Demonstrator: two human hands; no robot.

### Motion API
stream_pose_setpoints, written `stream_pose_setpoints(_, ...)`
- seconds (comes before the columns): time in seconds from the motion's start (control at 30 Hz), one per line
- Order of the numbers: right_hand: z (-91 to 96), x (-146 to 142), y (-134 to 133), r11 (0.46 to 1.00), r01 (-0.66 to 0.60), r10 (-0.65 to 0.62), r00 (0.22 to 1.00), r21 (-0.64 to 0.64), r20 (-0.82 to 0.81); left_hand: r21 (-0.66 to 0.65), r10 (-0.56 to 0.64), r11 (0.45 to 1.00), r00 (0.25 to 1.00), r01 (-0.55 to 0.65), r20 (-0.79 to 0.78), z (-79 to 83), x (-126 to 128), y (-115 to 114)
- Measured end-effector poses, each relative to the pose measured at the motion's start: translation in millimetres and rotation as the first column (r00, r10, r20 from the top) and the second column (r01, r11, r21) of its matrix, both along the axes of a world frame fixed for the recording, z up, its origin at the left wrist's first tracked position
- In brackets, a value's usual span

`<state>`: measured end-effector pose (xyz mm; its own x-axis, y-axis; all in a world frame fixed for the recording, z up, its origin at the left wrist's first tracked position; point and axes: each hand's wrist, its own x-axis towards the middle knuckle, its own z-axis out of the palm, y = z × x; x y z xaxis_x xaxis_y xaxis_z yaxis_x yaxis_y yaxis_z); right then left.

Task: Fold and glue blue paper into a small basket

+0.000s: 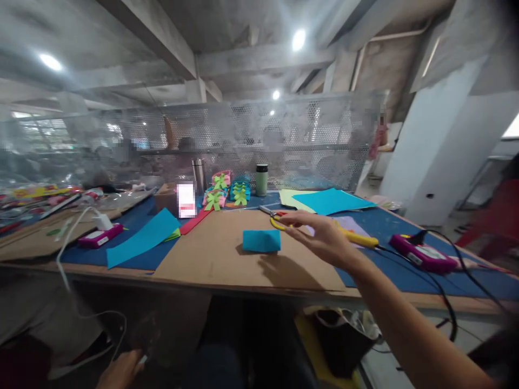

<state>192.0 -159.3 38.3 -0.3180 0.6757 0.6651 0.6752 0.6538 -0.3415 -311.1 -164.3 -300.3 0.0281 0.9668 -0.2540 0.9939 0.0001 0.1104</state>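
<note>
My right hand (320,237) is raised over the right part of the cardboard sheet (211,265), its thumb and fingers closed at the yellow and red handles of a pair of scissors (277,220). The grey blades point away to the left. Just left of the hand, a small folded piece of blue foam or paper (261,241) lies on the cardboard. Below the table edge at lower left is my left hand (124,368), its fingers curled, with a small whitish bit showing at the fingertips. What it holds cannot be made out.
A yellow-handled corded tool (360,238) lies behind my right wrist. Purple power strips (424,254) sit at both sides, with trailing cords. Blue sheets (334,201), bow-decorated pieces (214,200), a green bottle (261,180), a steel flask (199,175) and a lit screen (186,200) stand or lie behind.
</note>
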Motion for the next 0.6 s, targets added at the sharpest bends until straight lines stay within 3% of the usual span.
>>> stream_pose_setpoints(0.07,-17.4,0.2,20.6,0.999,0.015,-0.013,0.999,-0.041,0.051,-0.048,-0.009,0.999,0.998,0.012,0.065,14.4,11.3,-0.7)
stream_pose_setpoints(0.13,-28.7,-1.0,37.9,0.998,0.036,-0.031,0.996,-0.054,0.082,-0.13,-0.01,0.991,0.992,0.026,0.127,53.6,31.4,-4.7)
stream_pose_setpoints(0.2,-32.8,-3.1,50.3,0.996,0.049,-0.04,0.994,-0.081,0.102,-0.256,-0.098,0.949,0.942,0.185,0.32,113.8,58.1,-12.1)
stream_pose_setpoints(0.27,-32.9,-5.3,59.0,0.991,0.029,-0.013,0.993,-0.132,0.12,-0.286,-0.167,0.88,0.81,0.38,0.562,184.4,87.4,-20.0)
stream_pose_setpoints(0.33,-33.4,-7.0,65.3,0.985,-0.009,0.034,0.989,-0.17,0.142,-0.209,-0.236,0.819,0.646,0.534,0.726,249.9,114.4,-23.0)
stream_pose_setpoints(0.4,-37.0,-7.8,68.4,0.987,-0.033,0.06,0.985,-0.16,0.165,-0.021,-0.336,0.84,0.549,0.543,0.765,296.9,136.8,-15.7)
stream_pose_setpoints(0.43,-40.0,-7.9,68.0,0.991,-0.039,0.062,0.983,-0.132,0.176,0.109,-0.405,0.859,0.532,0.501,0.744,311.2,146.5,-7.3)
stream_pose_setpoints(0.5,-47.0,-8.2,62.2,0.999,-0.046,0.051,0.976,-0.028,0.21,0.325,-0.49,0.868,0.538,0.376,0.685,321.6,164.8,18.1)
stream_pose_setpoints(0.57,-53.1,-9.6,49.6,0.992,-0.048,0.014,0.964,0.12,0.264,0.434,-0.478,0.874,0.544,0.217,0.69,314.1,183.6,49.4)
stream_pose_setpoints(0.6,-55.1,-10.9,41.7,0.979,-0.047,-0.013,0.956,0.196,0.294,0.42,-0.432,0.895,0.524,0.15,0.734,307.0,193.3,64.7)
